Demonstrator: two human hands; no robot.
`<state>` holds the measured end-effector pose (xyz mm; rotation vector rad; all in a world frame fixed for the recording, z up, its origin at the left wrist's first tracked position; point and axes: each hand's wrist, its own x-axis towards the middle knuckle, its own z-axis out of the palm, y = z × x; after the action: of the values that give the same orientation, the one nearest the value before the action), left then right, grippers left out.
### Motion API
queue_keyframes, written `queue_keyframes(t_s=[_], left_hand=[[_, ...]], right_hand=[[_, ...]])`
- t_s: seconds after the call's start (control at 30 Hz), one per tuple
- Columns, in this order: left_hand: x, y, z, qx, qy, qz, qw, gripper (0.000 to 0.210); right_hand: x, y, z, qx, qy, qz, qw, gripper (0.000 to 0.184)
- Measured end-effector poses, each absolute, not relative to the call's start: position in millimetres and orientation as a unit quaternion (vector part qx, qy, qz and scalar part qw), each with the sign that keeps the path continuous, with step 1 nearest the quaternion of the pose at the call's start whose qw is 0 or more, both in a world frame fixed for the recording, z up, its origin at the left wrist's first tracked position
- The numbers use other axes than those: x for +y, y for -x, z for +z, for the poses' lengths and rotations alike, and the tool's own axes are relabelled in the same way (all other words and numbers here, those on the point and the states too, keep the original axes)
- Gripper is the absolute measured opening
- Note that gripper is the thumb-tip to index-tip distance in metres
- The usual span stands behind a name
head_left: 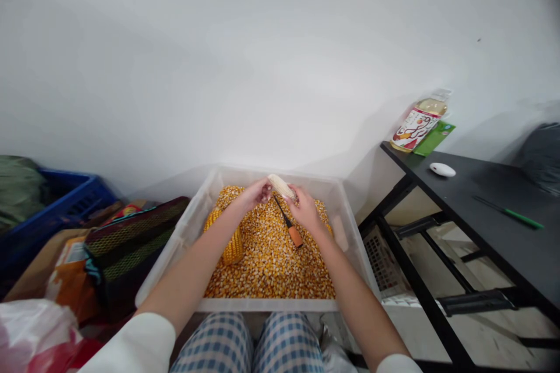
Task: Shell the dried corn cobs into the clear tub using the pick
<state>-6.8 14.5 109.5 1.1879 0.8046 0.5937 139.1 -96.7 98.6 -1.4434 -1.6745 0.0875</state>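
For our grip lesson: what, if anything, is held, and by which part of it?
A corn cob, its near end in the right hand; the left hand is at its far end, contact unclear.

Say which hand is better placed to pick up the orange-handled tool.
Probably the right hand: the tool's orange handle lies closer to it than to the left hand. Both hands are at the pale cob, so the right would likely have to let go first.
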Motion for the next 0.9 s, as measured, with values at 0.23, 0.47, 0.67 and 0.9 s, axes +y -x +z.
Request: queue_keyframes(t_s=[0.23, 0.47, 0.67, 0.9], left_hand=[[15, 6, 107, 0.345, -0.543, 0.266, 0.718, 0.027], [13, 6, 107, 0.377, -0.572, 0.265, 0.678, 0.019], [13, 9, 109, 0.363, -0.564, 0.248, 0.699, 0.023], [14, 8, 114, 0.333, -0.63, 0.211, 0.669, 0.034]], right_hand=[[-101, -141, 105, -0.691, 0.592, 0.001, 0.415, 0.037], [-101, -143, 108, -0.704, 0.595, -0.028, 0.386, 0.036], [-97, -144, 103, -0.628, 0.626, 0.051, 0.46, 0.037], [-84, -150, 94, -0.46, 0.572, 0.268, 0.624, 0.042]])
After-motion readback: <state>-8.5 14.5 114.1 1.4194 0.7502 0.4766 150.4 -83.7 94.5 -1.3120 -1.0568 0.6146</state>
